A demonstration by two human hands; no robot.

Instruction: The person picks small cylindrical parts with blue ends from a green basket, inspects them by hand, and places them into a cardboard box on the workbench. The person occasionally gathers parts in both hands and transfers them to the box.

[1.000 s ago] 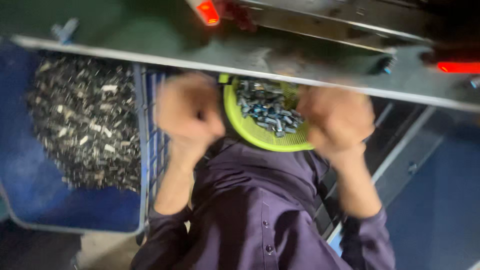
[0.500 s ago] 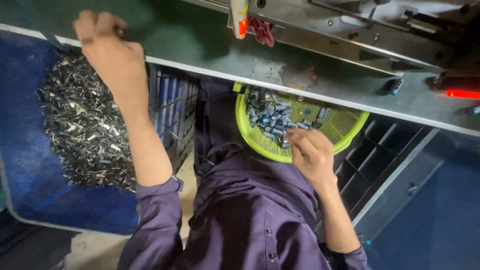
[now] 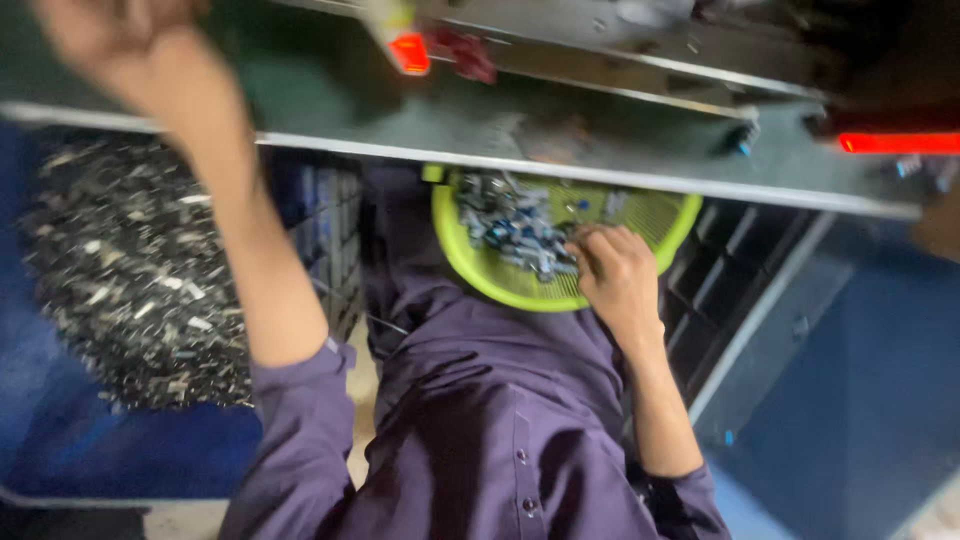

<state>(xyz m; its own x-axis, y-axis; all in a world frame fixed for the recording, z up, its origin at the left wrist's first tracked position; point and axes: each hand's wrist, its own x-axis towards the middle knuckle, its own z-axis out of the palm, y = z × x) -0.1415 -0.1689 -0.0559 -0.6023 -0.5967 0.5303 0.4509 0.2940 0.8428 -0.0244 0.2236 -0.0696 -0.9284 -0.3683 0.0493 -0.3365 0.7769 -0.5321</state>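
My right hand rests in a lime-green round basket on my lap, its fingers curled among several small blue and grey metal parts. Whether it grips one is hidden. My left hand is raised at the top left over the grey workbench edge, blurred and partly out of frame; its fingers look closed, and I cannot see anything in them. My purple shirt fills the lower middle.
A blue bin at the left holds a heap of small silvery-black metal pieces. A machine with a red light and a red strip stands on the bench. Dark crates sit at the right.
My left hand has risen from over the blue bin up onto the bench at the top left. My right hand stays in the green basket. The camera has shifted slightly.
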